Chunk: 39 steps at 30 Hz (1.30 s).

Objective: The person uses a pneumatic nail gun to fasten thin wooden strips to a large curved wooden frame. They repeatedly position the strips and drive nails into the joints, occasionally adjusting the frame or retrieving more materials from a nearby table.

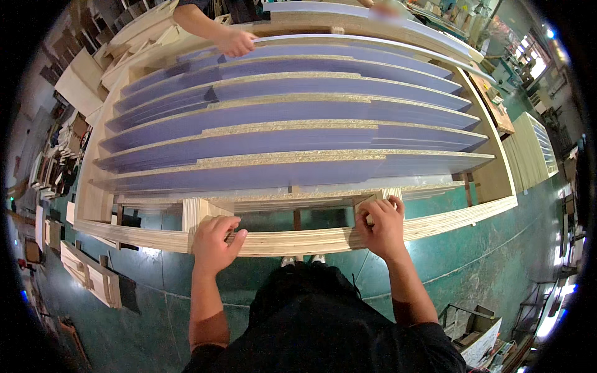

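Observation:
My left hand (215, 241) rests half curled on the front rail (295, 242) of a large plywood frame. Its thumb stands apart from the fingers, next to a short layered plywood block (193, 214). My right hand (382, 225) is bent around the near end of a second plywood block (394, 194), at the same rail; its palm side is hidden. Just beyond lie several rows of purplish panels (286, 140) with raw particleboard edges, leaning in the frame. At the far side another person's hand (236, 42) is by a long white strip (348, 38).
A second person's blurred hand (387, 10) shows at the far edge. Plywood pieces (93, 276) stand on the green floor (249, 280) at left. At right are a stack of boards (528, 152) and a wooden bench (491, 109). A bin (472, 329) stands at lower right.

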{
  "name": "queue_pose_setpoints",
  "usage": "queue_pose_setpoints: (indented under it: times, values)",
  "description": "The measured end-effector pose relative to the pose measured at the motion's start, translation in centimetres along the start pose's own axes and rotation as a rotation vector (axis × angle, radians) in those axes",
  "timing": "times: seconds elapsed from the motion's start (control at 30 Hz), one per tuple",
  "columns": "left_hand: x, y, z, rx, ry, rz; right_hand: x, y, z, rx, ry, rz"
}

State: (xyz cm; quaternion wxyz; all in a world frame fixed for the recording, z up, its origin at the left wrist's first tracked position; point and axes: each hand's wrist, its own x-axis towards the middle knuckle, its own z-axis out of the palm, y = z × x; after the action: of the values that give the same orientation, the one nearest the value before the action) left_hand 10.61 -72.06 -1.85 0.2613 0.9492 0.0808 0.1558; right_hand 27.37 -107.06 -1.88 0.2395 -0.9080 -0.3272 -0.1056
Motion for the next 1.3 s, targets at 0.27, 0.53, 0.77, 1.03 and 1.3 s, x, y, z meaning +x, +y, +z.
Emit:
queue_pose_setpoints:
  times: [0.27,0.53,0.77,1.03,1.3]
  values:
    - [-1.1,-1.7,1.2,-0.225,0.329,0.018,-1.5,1.0,0.3,0.158,0.31,-0.101]
    - [-1.1,-0.9,0.4,-0.246,0.268,-0.013,5.6,0.4,-2.9,-0.231,0.237,-0.184]
    - [-0.4,-0.8,0.0,-0.118,0.154,0.04,15.9,3.1,0.0,-0.381,-0.178,-0.044]
    - [-1.3,-1.2,-0.6,-0.161,0.17,0.054,11.8,-0.8,-4.2,-0.354,-0.14,-0.163]
    - [3.0,0.8,-4.3,0.189,0.33,0.317,9.9,-3.3,-3.2,-0.35,-0.381,-0.223]
